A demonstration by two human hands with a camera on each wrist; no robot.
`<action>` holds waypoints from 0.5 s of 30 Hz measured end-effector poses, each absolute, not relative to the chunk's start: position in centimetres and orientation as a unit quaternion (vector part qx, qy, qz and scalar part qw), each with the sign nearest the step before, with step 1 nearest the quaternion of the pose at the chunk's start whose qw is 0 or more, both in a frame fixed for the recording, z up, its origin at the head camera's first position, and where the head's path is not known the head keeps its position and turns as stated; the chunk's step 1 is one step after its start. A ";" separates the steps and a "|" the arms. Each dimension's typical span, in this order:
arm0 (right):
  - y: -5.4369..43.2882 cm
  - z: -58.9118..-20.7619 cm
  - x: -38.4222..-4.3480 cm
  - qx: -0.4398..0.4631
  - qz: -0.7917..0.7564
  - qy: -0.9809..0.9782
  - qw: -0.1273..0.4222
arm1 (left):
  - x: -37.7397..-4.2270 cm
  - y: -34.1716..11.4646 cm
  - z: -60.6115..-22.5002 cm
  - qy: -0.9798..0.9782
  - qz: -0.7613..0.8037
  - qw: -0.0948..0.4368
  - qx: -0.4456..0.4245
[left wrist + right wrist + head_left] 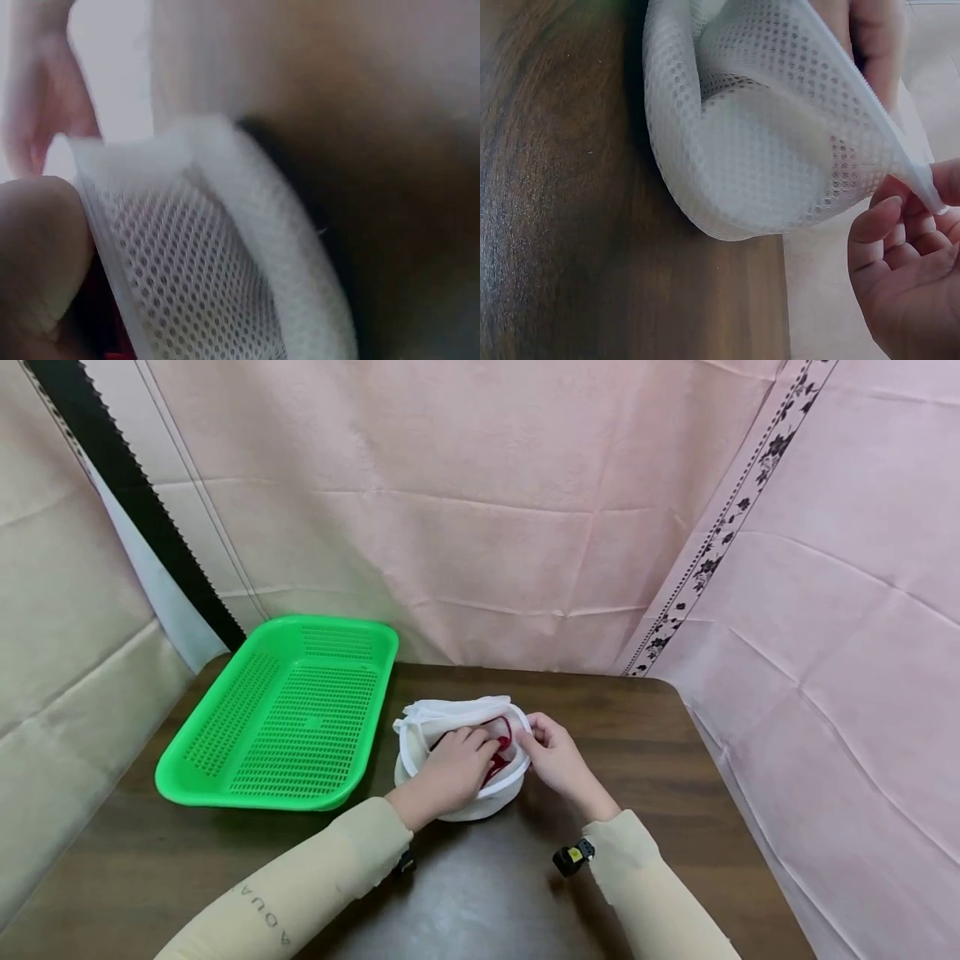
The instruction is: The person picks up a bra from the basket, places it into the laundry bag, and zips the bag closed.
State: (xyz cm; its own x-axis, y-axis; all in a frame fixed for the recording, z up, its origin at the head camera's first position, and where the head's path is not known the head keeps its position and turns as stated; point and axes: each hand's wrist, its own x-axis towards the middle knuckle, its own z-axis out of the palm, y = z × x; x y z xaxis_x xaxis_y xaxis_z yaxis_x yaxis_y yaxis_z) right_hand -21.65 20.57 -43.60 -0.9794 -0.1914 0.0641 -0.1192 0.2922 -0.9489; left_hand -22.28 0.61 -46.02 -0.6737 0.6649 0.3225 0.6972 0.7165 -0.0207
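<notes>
While the right hand (561, 764) pinches the bag (761, 165), the left hand (453, 772) reaches in, grip unclear; steadiness probably matters next.

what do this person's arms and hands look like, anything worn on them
Both arms wear long, pale cream sleeves. The left sleeve carries dark capital lettering; none shows on the right sleeve. A small black device with a yellow patch sits at the right wrist, and a dark, mostly hidden item at the left. The left hand and right hand appear gloveless.
</notes>
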 end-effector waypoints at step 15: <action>21.3 -41.7 -20.5 -0.083 -0.570 0.817 0.040 | -23.8 -0.5 -45.5 -0.944 -0.079 0.075 -0.312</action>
State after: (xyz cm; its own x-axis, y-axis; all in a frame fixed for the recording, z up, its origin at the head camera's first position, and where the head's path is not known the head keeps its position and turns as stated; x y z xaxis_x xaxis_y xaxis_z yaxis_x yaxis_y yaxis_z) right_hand -20.52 21.33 -41.72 -0.9830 -0.1810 0.0297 -0.0904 0.3371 -0.9371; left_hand -23.84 -0.49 -45.46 -0.7947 0.5766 0.1897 0.6000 0.7935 0.1018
